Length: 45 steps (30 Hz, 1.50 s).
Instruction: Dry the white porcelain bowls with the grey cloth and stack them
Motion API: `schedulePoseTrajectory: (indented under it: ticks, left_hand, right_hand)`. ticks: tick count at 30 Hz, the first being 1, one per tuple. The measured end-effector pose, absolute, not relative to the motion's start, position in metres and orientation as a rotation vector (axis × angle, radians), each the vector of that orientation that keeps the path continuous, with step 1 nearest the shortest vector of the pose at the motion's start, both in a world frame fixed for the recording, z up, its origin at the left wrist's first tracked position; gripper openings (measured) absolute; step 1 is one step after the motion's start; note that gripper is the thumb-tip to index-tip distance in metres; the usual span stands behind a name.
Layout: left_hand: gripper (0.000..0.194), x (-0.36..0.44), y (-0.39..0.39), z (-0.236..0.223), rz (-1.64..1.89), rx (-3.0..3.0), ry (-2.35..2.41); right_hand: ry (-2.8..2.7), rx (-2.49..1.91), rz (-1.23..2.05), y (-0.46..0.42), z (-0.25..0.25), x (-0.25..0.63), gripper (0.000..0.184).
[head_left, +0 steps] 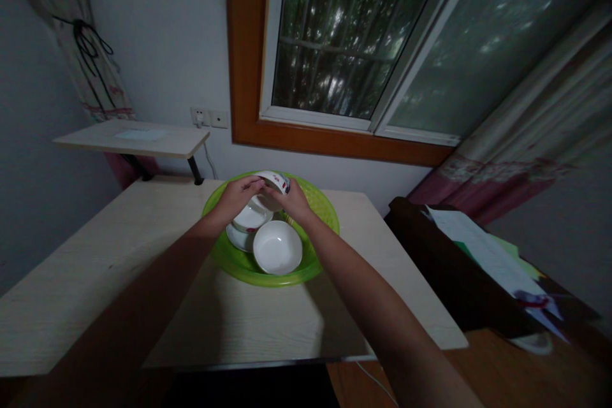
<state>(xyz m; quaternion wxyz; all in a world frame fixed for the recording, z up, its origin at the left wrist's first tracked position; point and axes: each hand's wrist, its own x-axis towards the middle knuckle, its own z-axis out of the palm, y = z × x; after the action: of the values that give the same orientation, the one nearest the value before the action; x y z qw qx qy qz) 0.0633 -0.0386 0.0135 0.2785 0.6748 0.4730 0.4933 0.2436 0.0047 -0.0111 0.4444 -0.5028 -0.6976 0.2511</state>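
Both of my hands are over a round green plastic basin [275, 279] on the table. Between them is a white bowl [273, 176] with a red and dark pattern, tilted on its side. My left hand [241, 194] grips its left edge, and my right hand [291, 199] holds it from the right with a dark bit of pattern by the fingers. Below, a plain white bowl [278, 247] lies in the front of the basin. To its left another white bowl [252, 217] rests on a white dish [239, 239]. My fingers partly hide the things behind them.
The pale wooden table [153, 255] carries a small raised shelf [138, 138] at its back left, with a paper on it. A wall socket [199, 116] and a window [344, 44] are behind. To the right, papers [473, 236] lie on a dark piece of furniture [430, 261].
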Motion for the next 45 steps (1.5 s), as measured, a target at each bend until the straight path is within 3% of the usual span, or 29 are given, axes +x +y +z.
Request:
schedulePoseTrajectory:
  ticks: [11, 23, 25, 30, 36, 45]
  left_hand:
    - [0.036, 0.062, -0.033, 0.009, 1.242, 1.625, 1.241]
    - [0.044, 0.057, -0.032, 0.004, 1.342, 1.538, 1.149]
    - [0.044, 0.057, -0.031, 0.005, 1.357, 1.525, 1.090]
    - [0.044, 0.055, -0.025, 0.003, 1.371, 1.450, 0.915]
    - [0.044, 0.047, -0.018, -0.006, 1.444, 1.313, 0.858]
    - [0.027, 0.043, -0.009, -0.010, 1.344, 1.511, 0.877]
  right_hand:
    - [-1.927, -1.045, 0.343, -0.003, -0.016, 0.228, 0.069]
    - [-1.995, -0.888, 0.319, -0.003, -0.021, 0.227, 0.085]
    - [-1.990, -0.855, 0.332, -0.002, -0.020, 0.230, 0.079]
    - [-1.970, -0.853, 0.350, 0.000, -0.017, 0.239, 0.045]
    - [-2.023, -0.827, 0.119, 0.006, -0.011, 0.248, 0.043]
    - [-2.345, -0.615, -0.123, -0.014, 0.004, 0.247, 0.052]
